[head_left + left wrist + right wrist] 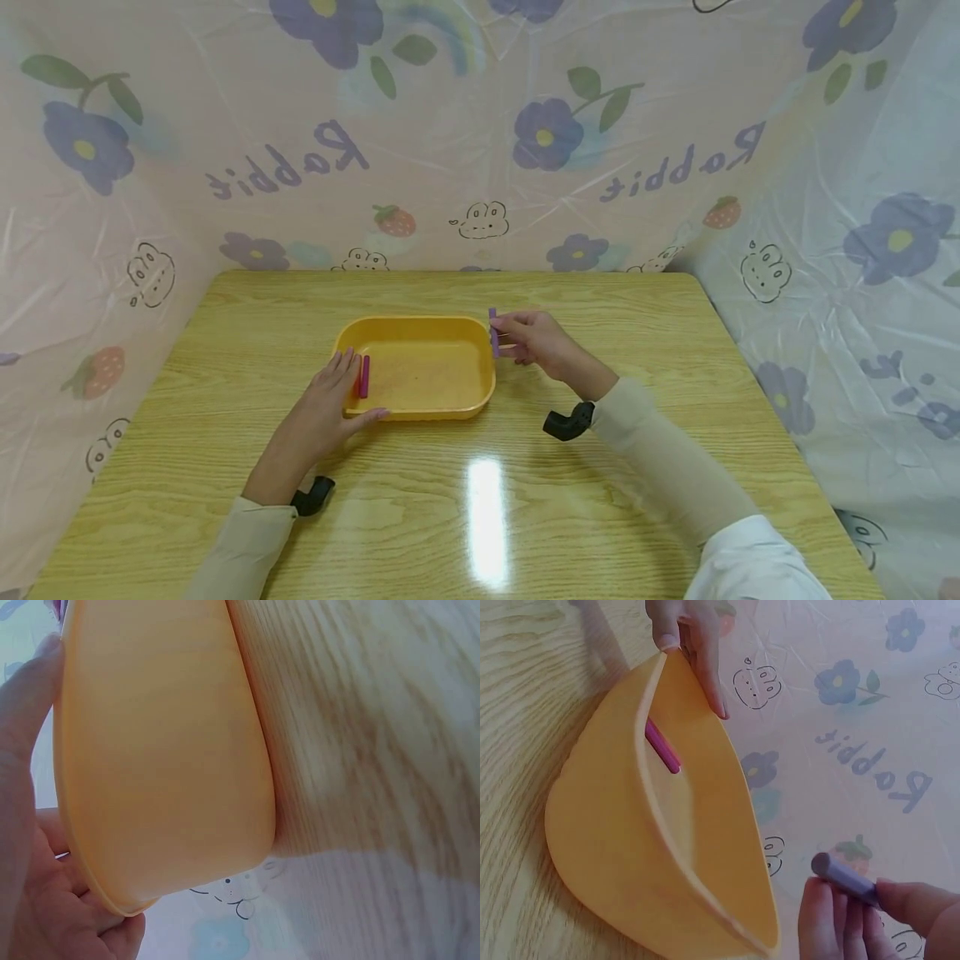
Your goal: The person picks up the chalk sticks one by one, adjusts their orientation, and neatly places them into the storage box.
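Observation:
A yellow plastic basin stands on the wooden table. Inside it, near the left end, lies a magenta stick, also visible in the right wrist view. My left hand grips the basin's left end, fingers over the rim and thumb along the front edge. In the left wrist view, that hand's fingertips curl past the rim. Just beyond the basin's right end, my right hand pinches a slim purple stick between thumb and fingers. Whether the purple stick touches the rim I cannot tell in the head view.
The wooden table reaches back to a patterned plastic curtain, which hangs on the sides too. Black wrist mounts stick out from both wrists. A bright light reflection lies on the table's front part.

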The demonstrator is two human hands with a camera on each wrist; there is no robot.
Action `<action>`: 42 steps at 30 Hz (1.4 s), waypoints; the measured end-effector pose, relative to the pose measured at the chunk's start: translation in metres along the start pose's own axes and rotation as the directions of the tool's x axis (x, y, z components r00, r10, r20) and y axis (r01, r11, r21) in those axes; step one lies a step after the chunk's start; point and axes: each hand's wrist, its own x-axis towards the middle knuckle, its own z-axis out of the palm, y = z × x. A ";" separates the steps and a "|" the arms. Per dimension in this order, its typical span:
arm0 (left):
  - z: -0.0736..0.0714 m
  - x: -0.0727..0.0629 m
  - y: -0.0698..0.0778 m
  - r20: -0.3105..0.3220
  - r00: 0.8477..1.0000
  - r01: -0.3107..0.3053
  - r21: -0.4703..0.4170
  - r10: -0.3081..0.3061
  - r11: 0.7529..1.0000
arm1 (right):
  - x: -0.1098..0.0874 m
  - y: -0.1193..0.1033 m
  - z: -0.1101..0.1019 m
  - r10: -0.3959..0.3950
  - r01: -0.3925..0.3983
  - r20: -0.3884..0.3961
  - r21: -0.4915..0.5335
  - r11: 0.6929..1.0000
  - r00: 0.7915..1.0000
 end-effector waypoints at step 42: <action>0.000 0.000 0.000 -0.011 1.000 -0.010 -0.002 0.010 1.000 | 0.016 0.008 0.068 -0.010 0.005 0.124 0.038 0.999 0.992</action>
